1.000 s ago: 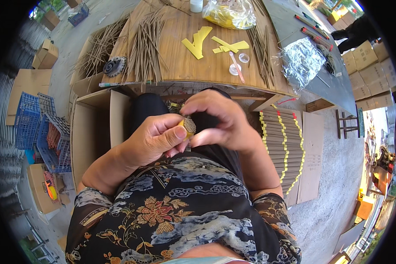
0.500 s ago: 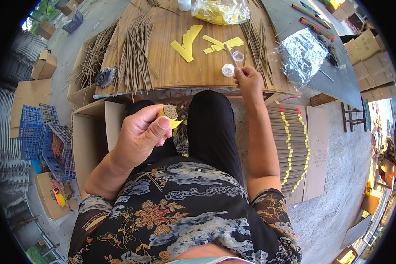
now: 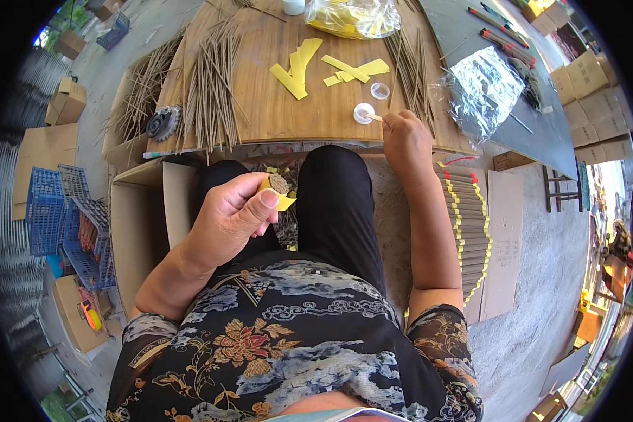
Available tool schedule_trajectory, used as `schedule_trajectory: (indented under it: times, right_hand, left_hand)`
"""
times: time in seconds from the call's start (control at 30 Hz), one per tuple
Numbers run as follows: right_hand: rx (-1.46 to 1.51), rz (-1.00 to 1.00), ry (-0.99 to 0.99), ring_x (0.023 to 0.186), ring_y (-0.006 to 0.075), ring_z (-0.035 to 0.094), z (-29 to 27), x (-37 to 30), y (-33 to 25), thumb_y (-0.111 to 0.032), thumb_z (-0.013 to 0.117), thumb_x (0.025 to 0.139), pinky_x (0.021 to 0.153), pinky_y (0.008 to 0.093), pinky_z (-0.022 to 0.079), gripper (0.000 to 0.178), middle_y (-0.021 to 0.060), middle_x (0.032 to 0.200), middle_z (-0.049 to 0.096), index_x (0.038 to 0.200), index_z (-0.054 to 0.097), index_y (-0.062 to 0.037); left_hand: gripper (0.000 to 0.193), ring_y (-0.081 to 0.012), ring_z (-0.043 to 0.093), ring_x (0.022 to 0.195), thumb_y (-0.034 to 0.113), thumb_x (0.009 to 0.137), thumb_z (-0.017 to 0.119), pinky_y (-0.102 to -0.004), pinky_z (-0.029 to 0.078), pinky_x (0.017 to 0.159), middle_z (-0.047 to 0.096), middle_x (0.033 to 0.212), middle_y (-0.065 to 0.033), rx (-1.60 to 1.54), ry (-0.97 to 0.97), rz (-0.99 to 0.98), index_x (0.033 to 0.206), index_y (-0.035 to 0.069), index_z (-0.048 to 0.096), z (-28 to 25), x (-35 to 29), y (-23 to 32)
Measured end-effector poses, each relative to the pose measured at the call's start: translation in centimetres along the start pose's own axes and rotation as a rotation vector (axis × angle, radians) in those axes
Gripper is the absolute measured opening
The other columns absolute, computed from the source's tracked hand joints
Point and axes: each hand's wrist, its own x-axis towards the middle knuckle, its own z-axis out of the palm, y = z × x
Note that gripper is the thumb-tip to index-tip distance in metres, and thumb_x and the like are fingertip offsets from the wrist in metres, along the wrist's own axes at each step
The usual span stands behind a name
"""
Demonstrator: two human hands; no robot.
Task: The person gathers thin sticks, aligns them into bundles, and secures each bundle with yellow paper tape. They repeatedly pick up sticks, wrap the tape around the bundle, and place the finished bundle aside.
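My left hand [image 3: 225,219] is closed around a bundle of brown incense sticks [image 3: 279,184], its round end toward the table. A yellow paper strip [image 3: 286,204] wraps the bundle near that end, with a loose tail sticking out by my thumb. My right hand [image 3: 406,145] pinches a small flat wooden stick [image 3: 375,118] at the table's front edge. The wooden stick's tip is at the mouth of a small round white pot [image 3: 362,111]. Just beyond the pot lies a clear round lid [image 3: 380,91]. Yellow paper strips [image 3: 299,69] lie in two loose groups on the wooden table [image 3: 260,119].
Loose incense sticks [image 3: 214,84] are heaped at the table's left, with more [image 3: 413,77] at its right. A plastic bag [image 3: 352,17] of yellow strips stands at the back. Taped bundles [image 3: 475,232] lie on cardboard at right. An open carton [image 3: 139,232] stands by my left leg.
My right hand has turned and moved slightly right and nearer, bringing the wooden stick from upright above the pot down to its mouth. My left hand keeps hold of the bundle.
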Motion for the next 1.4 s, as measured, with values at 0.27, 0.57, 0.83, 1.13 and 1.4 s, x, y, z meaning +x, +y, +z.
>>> schedule_trajectory:
  times: [0.27,0.57,0.83,1.13,1.4]
  right_hand:
    - [0.031,0.093,-0.029,0.075,0.03,0.058,0.2,0.9,-0.9,-0.016,0.057,0.077,0.066,0.0373,0.045,0.014,0.0123,0.08,0.059,0.081,0.063,-0.0047]
    - [0.081,0.091,-0.028,0.073,0.0292,0.058,-1.5,1.1,-0.9,-0.018,0.056,0.076,0.065,0.038,0.045,0.013,0.0112,0.077,0.059,0.074,0.06,-0.0052]
    - [0.268,0.386,-0.101,0.077,0.0287,0.059,-2.8,0.2,-0.2,-0.019,0.058,0.075,0.068,0.0347,0.046,0.016,0.0125,0.086,0.061,0.083,0.065,-0.0061]
    - [0.119,0.088,-0.065,0.074,0.0293,0.058,-0.6,0.4,-0.8,-0.016,0.058,0.075,0.065,0.0377,0.046,0.013,0.0123,0.077,0.058,0.076,0.062,-0.0044]
    - [0.092,0.138,0.003,0.071,0.0297,0.058,-0.5,0.9,-1.0,-0.018,0.057,0.074,0.063,0.0384,0.046,0.013,0.0121,0.075,0.058,0.074,0.062,-0.0057]
  left_hand:
    - [0.037,-0.0037,0.044,0.057,0.035,0.088,0.051,-0.0147,0.036,0.05,0.052,0.071,-0.0021,0.0,0.04,0.011,0.094,-0.001,0.054,-0.5,-0.1,0.1]
    - [0.035,-0.0047,0.044,0.055,0.034,0.088,0.051,-0.0155,0.036,0.048,0.054,0.072,-0.0033,-0.104,0.079,0.045,0.095,-0.001,0.054,-1.4,-0.1,0.0]
    - [0.032,-0.0085,0.044,0.052,0.029,0.088,0.051,-0.018,0.035,0.046,0.055,0.076,-0.0084,-0.191,0.122,0.141,0.098,-0.002,0.053,-2.3,0.0,0.3]
    - [0.035,-0.0072,0.044,0.053,0.032,0.088,0.052,-0.0175,0.034,0.045,0.055,0.077,-0.0064,-0.154,0.12,0.149,0.097,-0.002,0.053,-1.7,-0.5,0.2]
    - [0.035,-0.0071,0.044,0.053,0.031,0.088,0.051,-0.0172,0.034,0.045,0.054,0.076,-0.006,-0.123,0.113,0.162,0.097,-0.003,0.053,-2.0,-0.4,0.1]
